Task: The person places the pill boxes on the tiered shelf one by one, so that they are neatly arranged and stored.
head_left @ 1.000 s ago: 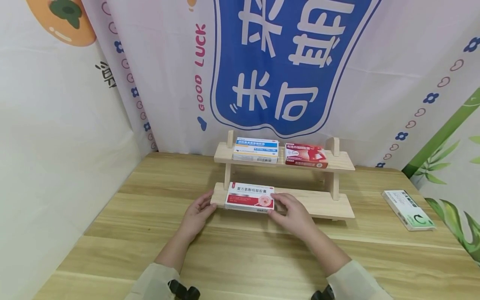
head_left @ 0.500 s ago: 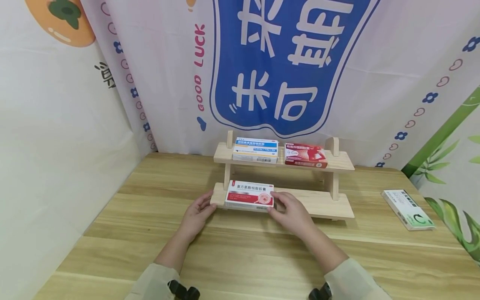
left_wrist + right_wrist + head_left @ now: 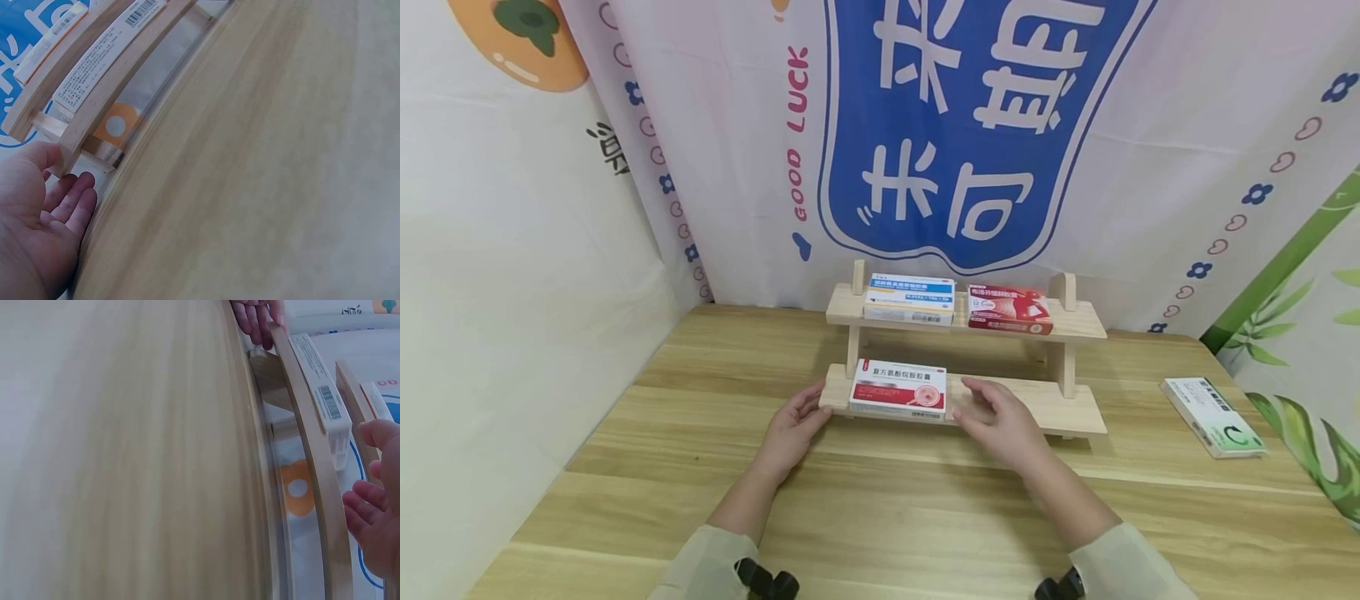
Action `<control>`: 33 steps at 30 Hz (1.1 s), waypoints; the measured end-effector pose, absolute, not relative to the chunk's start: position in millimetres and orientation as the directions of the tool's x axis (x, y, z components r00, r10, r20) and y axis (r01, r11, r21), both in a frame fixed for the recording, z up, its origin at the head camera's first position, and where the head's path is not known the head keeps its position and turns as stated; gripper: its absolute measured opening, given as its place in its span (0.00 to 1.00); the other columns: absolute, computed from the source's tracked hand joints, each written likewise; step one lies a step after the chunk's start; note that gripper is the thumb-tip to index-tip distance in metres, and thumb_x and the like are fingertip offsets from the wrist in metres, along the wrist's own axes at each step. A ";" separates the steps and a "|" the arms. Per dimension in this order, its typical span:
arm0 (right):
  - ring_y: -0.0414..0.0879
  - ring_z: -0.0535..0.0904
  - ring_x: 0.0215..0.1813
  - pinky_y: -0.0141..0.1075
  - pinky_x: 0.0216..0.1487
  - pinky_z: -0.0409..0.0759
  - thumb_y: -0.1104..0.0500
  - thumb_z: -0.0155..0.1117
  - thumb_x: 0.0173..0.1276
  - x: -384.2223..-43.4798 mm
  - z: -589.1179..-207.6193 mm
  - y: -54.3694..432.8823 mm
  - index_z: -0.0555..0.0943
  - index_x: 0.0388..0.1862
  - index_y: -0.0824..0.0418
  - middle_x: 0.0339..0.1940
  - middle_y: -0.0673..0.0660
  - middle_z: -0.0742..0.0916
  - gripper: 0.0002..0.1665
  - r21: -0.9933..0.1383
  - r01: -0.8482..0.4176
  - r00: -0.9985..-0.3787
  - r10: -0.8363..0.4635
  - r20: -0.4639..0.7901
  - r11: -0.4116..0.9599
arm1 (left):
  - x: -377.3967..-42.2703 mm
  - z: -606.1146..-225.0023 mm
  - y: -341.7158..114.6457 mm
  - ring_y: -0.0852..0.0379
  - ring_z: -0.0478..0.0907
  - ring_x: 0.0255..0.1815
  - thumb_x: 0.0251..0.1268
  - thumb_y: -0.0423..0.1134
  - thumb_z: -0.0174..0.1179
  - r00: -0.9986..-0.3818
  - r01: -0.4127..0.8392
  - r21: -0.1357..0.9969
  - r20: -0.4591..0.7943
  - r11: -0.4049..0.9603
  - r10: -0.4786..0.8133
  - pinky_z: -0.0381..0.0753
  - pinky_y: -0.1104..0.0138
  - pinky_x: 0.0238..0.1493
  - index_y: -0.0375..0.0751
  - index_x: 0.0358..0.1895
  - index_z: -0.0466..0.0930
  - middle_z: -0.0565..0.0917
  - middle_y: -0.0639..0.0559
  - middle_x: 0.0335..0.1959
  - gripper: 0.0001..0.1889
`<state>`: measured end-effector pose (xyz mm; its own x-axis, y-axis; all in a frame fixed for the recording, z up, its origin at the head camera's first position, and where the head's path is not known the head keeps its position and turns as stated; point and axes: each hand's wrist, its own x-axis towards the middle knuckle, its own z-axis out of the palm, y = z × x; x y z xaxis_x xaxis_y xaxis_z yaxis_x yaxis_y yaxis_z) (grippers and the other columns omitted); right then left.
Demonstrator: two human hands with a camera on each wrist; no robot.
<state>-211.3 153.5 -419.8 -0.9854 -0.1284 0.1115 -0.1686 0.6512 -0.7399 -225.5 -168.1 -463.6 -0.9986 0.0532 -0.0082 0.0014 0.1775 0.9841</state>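
Note:
A white-and-red medicine box (image 3: 898, 388) lies flat at the left part of the lower board of a two-tier wooden display shelf (image 3: 1030, 406). My left hand (image 3: 792, 431) grips the left end of that lower board; in the left wrist view its thumb (image 3: 45, 154) is at the board's end and the fingers are below. Just right of the box, my right hand (image 3: 1003, 423) is apart from it, thumb and fingers spread with nothing between them. In the right wrist view, the right hand (image 3: 381, 506) stands beside the box's barcode end (image 3: 329, 403).
On the upper board sit a blue-and-white medicine box (image 3: 910, 299) and a red one (image 3: 1011, 309). A white-and-green medicine box (image 3: 1213, 417) lies on the wooden table (image 3: 880, 508) to the right. A printed cloth (image 3: 737, 167) hangs behind the shelf.
The white-and-red box has shifted slightly back on the lower board. My right hand has let go of it and moved a little to the right. The left hand stays in place.

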 end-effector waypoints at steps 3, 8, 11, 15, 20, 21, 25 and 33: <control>0.58 0.74 0.67 0.54 0.70 0.72 0.50 0.68 0.66 -209.0 -417.5 162.0 0.73 0.68 0.57 0.65 0.61 0.79 0.33 -0.746 -0.164 -0.986 -0.113 0.119 0.646 | -225.9 -463.5 -167.4 0.44 0.71 0.69 0.72 0.35 0.55 -0.999 -0.001 0.985 -0.009 0.175 0.047 0.72 0.63 0.70 0.38 0.72 0.64 0.72 0.38 0.69 0.26; 0.58 0.74 0.65 0.54 0.68 0.73 0.49 0.68 0.66 -204.9 -414.4 177.7 0.74 0.67 0.59 0.64 0.63 0.79 0.33 -0.751 -0.172 -0.984 -0.083 0.155 0.638 | -225.6 -462.3 -166.3 0.45 0.71 0.69 0.71 0.33 0.56 -0.999 -0.011 0.985 -0.018 0.171 0.041 0.72 0.62 0.70 0.38 0.71 0.65 0.73 0.38 0.68 0.26; 0.59 0.74 0.65 0.54 0.68 0.74 0.49 0.67 0.67 -202.0 -414.7 188.9 0.73 0.67 0.61 0.65 0.63 0.79 0.33 -0.757 -0.172 -0.983 -0.065 0.170 0.630 | -225.8 -462.0 -166.3 0.45 0.71 0.69 0.72 0.33 0.56 -0.999 -0.012 0.985 -0.019 0.172 0.043 0.72 0.61 0.70 0.38 0.71 0.64 0.73 0.38 0.69 0.26; 0.59 0.73 0.66 0.54 0.67 0.73 0.50 0.65 0.68 -196.9 -414.8 205.1 0.71 0.68 0.63 0.66 0.65 0.77 0.34 -0.778 -0.165 -0.983 -0.037 0.179 0.607 | -225.8 -461.8 -166.3 0.45 0.71 0.69 0.72 0.34 0.55 -0.999 -0.011 0.984 -0.019 0.176 0.043 0.72 0.61 0.70 0.39 0.71 0.64 0.72 0.38 0.69 0.26; 0.57 0.70 0.67 0.49 0.67 0.71 0.48 0.63 0.71 -191.1 -412.9 228.0 0.68 0.70 0.65 0.68 0.65 0.75 0.35 -0.796 -0.110 -0.988 0.021 0.152 0.595 | -225.7 -462.2 -166.9 0.44 0.71 0.69 0.72 0.34 0.56 -0.999 -0.010 0.984 -0.017 0.180 0.037 0.71 0.60 0.71 0.39 0.71 0.64 0.72 0.38 0.69 0.26; 0.57 0.70 0.68 0.48 0.67 0.71 0.47 0.62 0.71 -190.2 -413.0 233.2 0.67 0.71 0.64 0.68 0.65 0.75 0.36 -0.797 -0.092 -0.989 0.035 0.140 0.597 | -225.7 -462.5 -167.1 0.44 0.71 0.69 0.72 0.34 0.56 -0.999 -0.009 0.983 -0.016 0.181 0.036 0.71 0.59 0.71 0.39 0.71 0.64 0.72 0.38 0.69 0.26; 0.58 0.68 0.69 0.49 0.67 0.69 0.45 0.60 0.72 -186.6 -414.1 255.1 0.64 0.73 0.65 0.70 0.67 0.73 0.39 -0.802 -0.027 -0.991 0.092 0.102 0.596 | -225.8 -463.1 -167.5 0.44 0.72 0.69 0.72 0.35 0.56 -0.999 -0.011 0.983 -0.018 0.184 0.038 0.71 0.58 0.71 0.39 0.71 0.65 0.73 0.38 0.69 0.27; 0.58 0.68 0.66 0.17 0.49 0.68 0.44 0.57 0.73 -180.7 -418.9 299.1 0.62 0.73 0.67 0.70 0.68 0.72 0.40 -0.752 0.043 -0.965 0.224 0.140 0.658 | -224.8 -460.7 -166.9 0.44 0.71 0.69 0.72 0.36 0.57 -0.999 -0.014 0.986 -0.022 0.169 0.045 0.69 0.56 0.72 0.41 0.72 0.65 0.72 0.39 0.69 0.27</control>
<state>-180.7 299.1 -418.9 -0.9645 0.2238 0.1402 0.0433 0.6578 -0.7520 -224.8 -166.9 -460.7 -0.9987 0.0454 -0.0215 -0.0136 0.1691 0.9855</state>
